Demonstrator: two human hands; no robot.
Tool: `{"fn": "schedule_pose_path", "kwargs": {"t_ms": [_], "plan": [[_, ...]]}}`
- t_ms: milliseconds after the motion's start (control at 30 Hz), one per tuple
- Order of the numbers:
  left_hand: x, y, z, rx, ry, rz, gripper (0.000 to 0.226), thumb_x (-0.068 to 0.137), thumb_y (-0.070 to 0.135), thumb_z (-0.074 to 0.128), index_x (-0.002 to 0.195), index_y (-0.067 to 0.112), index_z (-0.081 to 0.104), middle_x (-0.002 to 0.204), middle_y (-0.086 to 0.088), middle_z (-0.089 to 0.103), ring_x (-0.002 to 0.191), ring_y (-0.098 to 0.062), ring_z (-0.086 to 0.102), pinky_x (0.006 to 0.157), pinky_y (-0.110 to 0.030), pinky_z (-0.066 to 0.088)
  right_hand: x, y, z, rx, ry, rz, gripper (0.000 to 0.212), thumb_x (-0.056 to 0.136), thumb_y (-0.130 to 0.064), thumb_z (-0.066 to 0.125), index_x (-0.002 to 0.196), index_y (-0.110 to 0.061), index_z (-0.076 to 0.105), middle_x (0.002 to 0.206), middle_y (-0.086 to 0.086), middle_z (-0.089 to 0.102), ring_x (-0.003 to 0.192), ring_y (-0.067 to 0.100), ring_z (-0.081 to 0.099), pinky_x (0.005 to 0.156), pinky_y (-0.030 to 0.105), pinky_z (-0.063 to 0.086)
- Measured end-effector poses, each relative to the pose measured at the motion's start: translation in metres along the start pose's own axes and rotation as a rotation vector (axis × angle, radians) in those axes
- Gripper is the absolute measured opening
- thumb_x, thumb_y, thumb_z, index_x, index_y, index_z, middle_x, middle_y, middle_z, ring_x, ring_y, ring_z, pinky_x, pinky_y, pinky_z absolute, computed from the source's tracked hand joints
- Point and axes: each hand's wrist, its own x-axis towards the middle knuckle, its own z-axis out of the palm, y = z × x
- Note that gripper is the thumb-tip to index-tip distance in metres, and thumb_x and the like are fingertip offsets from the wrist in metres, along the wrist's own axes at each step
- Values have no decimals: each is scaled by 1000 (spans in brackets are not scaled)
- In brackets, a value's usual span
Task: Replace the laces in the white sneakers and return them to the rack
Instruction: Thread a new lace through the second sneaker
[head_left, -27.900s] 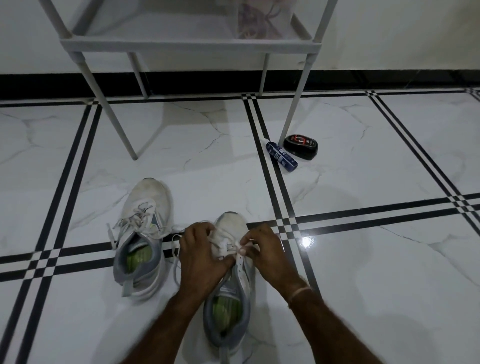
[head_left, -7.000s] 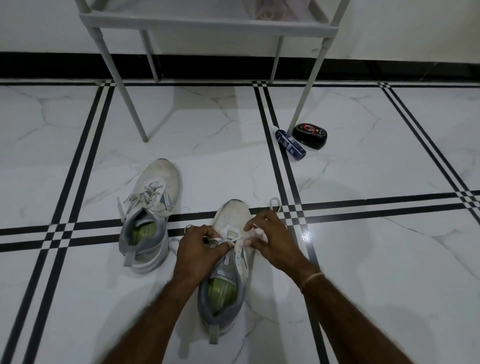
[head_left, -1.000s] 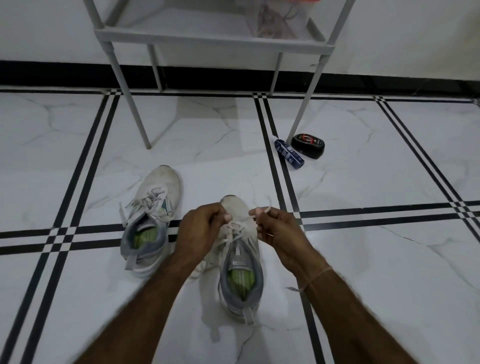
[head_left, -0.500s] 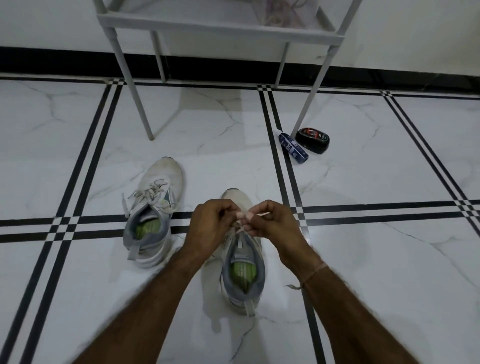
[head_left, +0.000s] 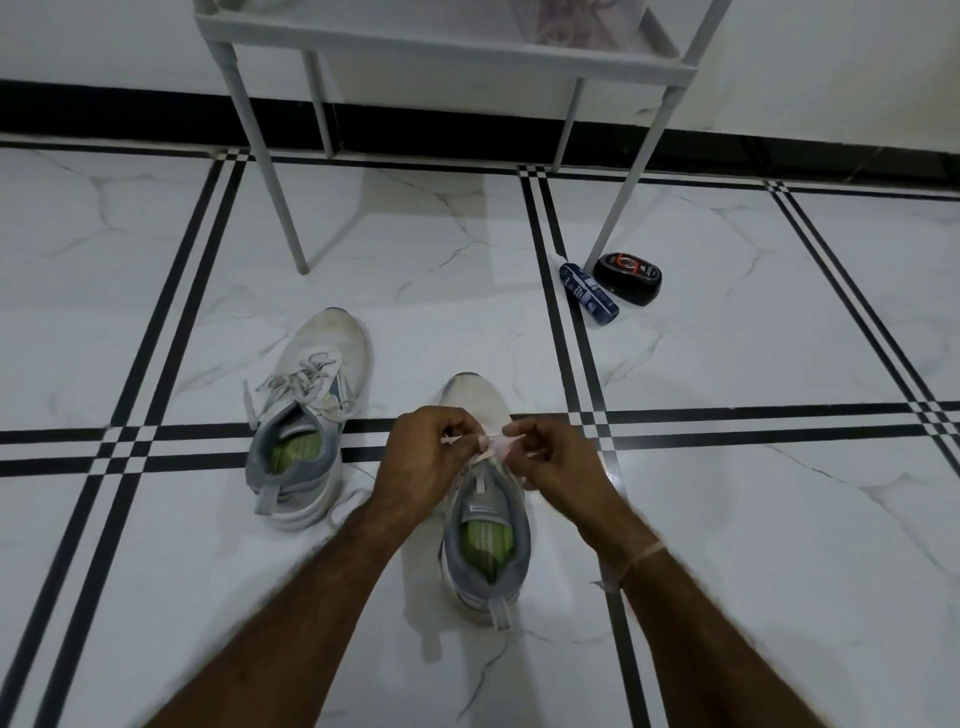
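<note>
Left hand (head_left: 426, 457) and right hand (head_left: 556, 462) met over the near sneaker (head_left: 488, 540) at the centre of my view. Each had its fingers curled, pinching a run of the white lace (head_left: 496, 446) between thumb and fingertips. The lace was stretched taut across the small gap between them. I judged I was drawing a knot snug at the top eyelets. That would explain the hands sitting so close above the tongue: pulling out toward 9 and 3 o'clock closes a knot without lifting the shoe.

That sneaker stood flat on the floor (head_left: 779, 519), toe toward 12 o'clock and heel toward me, so its opening faced up where I could work.

The other sneaker (head_left: 311, 415) lay at 10 o'clock from it, near but apart. It was laced, with ends trailing off its side; whether they were tied I could not tell.

At 12 o'clock, well apart, stood the rack (head_left: 415, 47), neither shoe on it yet. A blue tube (head_left: 589, 293) and a black tin (head_left: 628, 275) lay at 2 o'clock beside the rack's front leg, out of my way.
</note>
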Motion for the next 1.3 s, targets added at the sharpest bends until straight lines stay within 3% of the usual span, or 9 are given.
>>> {"fn": "schedule_pose_path", "kwargs": {"t_ms": [100,200,367,467,600,800,1000,1167,1300], "plan": [[-2,-8,0,7,-23,-46,2,85,20,79,84,19,80,81,11,75,80,1,66,72,-11,47,0,6,7,-276,-60,-2,33,80,-31,85,108,-19,73,94,-6,72,86,9,69,80,27,60],[-2,-8,5,76,-67,-67,3,81,20,80,84,20,81,80,16,69,79,4,62,70,-5,38,4,13,8,-200,27,-14,13,88,-18,76,101,-14,79,91,-3,77,84,10,72,83,30,62],[2,-6,15,198,-159,-71,3,79,23,79,79,20,81,82,14,65,81,-6,63,79,-24,48,-3,24,3,67,-16,62,12,93,-7,69,96,-10,80,90,6,77,89,27,74,79,42,64],[1,-8,17,194,-103,-82,2,78,23,79,77,21,80,83,15,66,83,-7,65,85,-31,52,-3,21,2,120,-45,59,14,95,-4,66,97,-7,79,92,11,77,91,32,73,81,47,64],[-5,-11,18,165,-26,-111,4,79,21,79,76,20,78,82,9,71,81,-9,66,79,-33,55,-5,19,6,161,-68,77,13,96,-6,65,99,-4,78,95,16,76,94,35,72,82,47,63],[-6,-9,25,190,-25,-138,9,80,23,78,72,24,74,79,12,65,80,-11,65,78,-34,55,-8,22,6,218,-58,94,14,96,-3,64,100,-3,78,95,17,76,90,28,72,77,38,62],[-8,-15,23,228,-28,-166,16,82,31,77,72,34,65,90,13,69,88,-11,66,81,-36,55,-8,19,8,196,-80,67,14,98,-12,66,100,-9,79,93,9,77,90,25,73,76,34,64],[-10,-19,23,266,-31,-184,8,85,38,76,83,31,72,97,14,71,93,-9,67,82,-33,53,-9,23,9,236,-71,73,13,97,-10,66,99,-10,79,94,9,77,85,16,72,74,28,61],[-7,-12,25,358,-36,-168,10,85,39,73,89,31,75,99,14,71,94,-9,65,80,-29,50,-5,30,16,64,9,46,14,95,-12,68,104,-14,79,96,-2,76,92,15,72,84,37,63]]}}
